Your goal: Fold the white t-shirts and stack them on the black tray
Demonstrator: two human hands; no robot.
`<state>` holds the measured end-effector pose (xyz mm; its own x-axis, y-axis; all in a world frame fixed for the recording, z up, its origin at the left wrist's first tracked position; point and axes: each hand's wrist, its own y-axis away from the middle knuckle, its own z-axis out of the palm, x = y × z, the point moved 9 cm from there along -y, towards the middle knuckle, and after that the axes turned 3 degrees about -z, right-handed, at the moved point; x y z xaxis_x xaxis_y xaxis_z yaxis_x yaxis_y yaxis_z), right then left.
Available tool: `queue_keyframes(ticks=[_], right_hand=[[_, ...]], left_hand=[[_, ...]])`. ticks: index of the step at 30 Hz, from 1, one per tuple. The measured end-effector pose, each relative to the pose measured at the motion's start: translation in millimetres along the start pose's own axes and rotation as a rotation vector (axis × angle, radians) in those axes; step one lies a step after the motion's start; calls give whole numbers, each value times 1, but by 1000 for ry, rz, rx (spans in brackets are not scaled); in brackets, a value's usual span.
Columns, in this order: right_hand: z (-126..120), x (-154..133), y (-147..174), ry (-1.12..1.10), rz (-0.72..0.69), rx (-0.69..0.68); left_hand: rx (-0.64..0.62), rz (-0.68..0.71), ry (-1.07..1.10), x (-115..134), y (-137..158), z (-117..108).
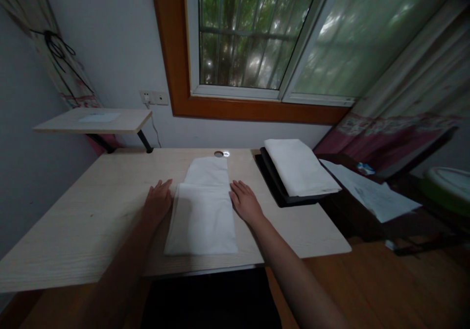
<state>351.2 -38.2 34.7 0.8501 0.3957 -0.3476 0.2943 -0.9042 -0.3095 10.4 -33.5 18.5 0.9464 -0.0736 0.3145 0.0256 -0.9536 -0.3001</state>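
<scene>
Head view shows the left hand [159, 199] and right hand [246, 202] open and flat, fingers extended, gripping nothing, at either side of a folded white cloth [205, 221]. It lies mid-desk [103, 187], from near the front edge almost to a round hole [218, 153] by the back edge. Rightward, a flat black object [277, 184] bearing a second cloth [299, 167] occupies the right edge; a raised shelf [127, 123] stands at the back left corner.

Pale desk [106, 197], white cloth [207, 216] (folded), flat black object [272, 177], shelf [131, 120] on 2 visible legs [145, 142]
</scene>
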Motion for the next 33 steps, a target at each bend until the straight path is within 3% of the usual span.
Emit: queue_keyframes(ticks=[6, 9, 13, 17, 22, 33], right_hand=[[-10, -5, 1, -110, -89, 69], [-11, -12, 4, -92, -114, 38], [-7, -21, 8, -47, -165, -39], [-4, -24, 9, -32, -179, -93], [-4, -23, 8, -55, -165, -116], [-9, -18, 8, -184, -171, -52]], left_hand=[[-7, 134, 180, 13, 3, -8], [1, 277, 176, 31, 7, -13], [-88, 409, 123, 50, 13, -7], [-143, 410, 70, 54, 16, -4], [-117, 418, 125, 58, 15, -11], [-78, 262, 321, 37, 9, -16]])
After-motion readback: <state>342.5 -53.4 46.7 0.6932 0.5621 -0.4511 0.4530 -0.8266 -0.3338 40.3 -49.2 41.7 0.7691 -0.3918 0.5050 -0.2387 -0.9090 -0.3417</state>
